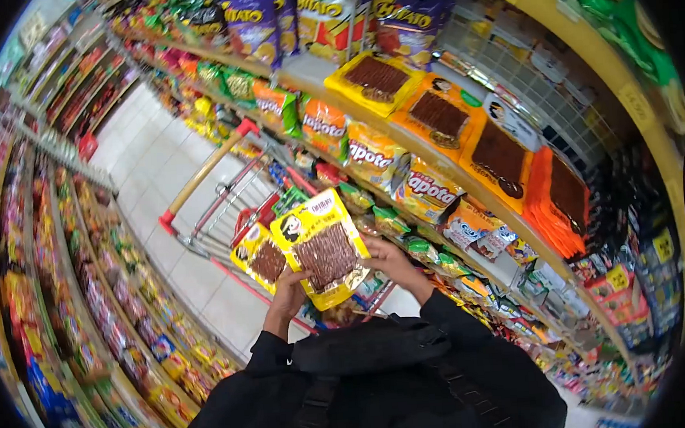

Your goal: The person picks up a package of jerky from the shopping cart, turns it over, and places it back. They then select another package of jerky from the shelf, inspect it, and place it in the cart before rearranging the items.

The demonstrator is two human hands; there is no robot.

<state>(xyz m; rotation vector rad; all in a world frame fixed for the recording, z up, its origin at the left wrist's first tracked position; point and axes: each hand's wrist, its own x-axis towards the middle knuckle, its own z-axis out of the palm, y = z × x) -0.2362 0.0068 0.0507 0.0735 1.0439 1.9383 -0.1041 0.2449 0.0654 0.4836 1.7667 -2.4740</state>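
Two yellow snack packs with clear windows showing brown contents are in front of me, over the shopping cart. My left hand (289, 292) is closed on the lower left edge of the larger-looking front pack (327, 256). The second yellow pack (264, 258) lies just left of it, partly overlapped; whether a hand holds it, I cannot tell. My right hand (390, 260) grips the front pack's right edge. Similar packs, one yellow (374, 82) and others orange (440, 112), lie on the shelf at the upper right.
The shopping cart (199, 173) stands beyond my hands, its handle at the left. Shelves of chip bags (252, 23) run along the right, with orange bags (372, 156) lower down. Another snack shelf (88, 284) lines the left, and tiled floor (132, 164) runs between.
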